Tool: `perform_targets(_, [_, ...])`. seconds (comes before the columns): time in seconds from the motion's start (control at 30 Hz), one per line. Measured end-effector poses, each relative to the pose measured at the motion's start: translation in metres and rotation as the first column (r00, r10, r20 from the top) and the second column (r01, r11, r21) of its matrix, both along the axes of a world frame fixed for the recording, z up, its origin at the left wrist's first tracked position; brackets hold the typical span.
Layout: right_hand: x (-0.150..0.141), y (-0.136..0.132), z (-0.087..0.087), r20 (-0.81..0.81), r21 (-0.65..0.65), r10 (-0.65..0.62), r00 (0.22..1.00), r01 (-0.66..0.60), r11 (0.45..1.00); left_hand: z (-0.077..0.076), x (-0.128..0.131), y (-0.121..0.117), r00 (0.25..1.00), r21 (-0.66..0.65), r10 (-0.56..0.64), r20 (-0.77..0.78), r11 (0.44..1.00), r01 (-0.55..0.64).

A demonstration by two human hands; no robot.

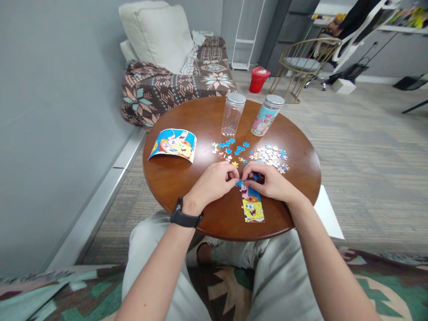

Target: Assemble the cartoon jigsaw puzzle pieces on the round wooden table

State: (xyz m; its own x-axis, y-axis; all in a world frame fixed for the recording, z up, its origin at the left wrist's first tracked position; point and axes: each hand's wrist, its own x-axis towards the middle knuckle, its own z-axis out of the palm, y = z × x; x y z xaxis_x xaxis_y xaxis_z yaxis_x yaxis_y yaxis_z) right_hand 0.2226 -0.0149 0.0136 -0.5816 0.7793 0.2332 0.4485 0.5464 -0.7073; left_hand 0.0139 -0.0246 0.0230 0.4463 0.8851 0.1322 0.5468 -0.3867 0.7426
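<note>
On the round table lies a partly joined jigsaw puzzle [253, 208] with a yellow cartoon face and a pink figure above it. My left hand [216, 180] is closed, thumb and fingertips pinching a blue puzzle piece [238, 183] at the puzzle's upper left corner. My right hand [269, 179] curls over the top edge, its thumb and forefinger closed on puzzle pieces there; the fingers partly hide them. Just beyond my hands are loose blue and yellow pieces [240, 150]. A heap of mixed pieces [269, 154] sits farther right.
A curved picture sheet [177, 143] stands at the table's left. Toward the back are a clear jar [232, 117] and a jar with a cartoon print [264, 118]. Past the brown table [200, 111] are a covered sofa [174, 84], a red bin [258, 81] and another person's arm [351, 20].
</note>
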Motion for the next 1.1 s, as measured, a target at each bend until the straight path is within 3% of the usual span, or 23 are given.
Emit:
perform_targets(0.67, [0.0002, 0.0002, -0.0002, 0.002, 0.012, 0.004, 1.0, -0.004, 1.0, -0.001, 0.0012, 0.0009, 1.0, -0.025, 0.002, 0.005, 1.0, -0.002])
perform_targets(1.1, [-0.001, -0.0013, -0.0005, -0.01, 0.056, -0.026, 1.0, 0.027, 0.998, -0.0025, 0.003, -0.0001, 0.999, 0.036, 0.014, -0.036, 0.999, -0.013])
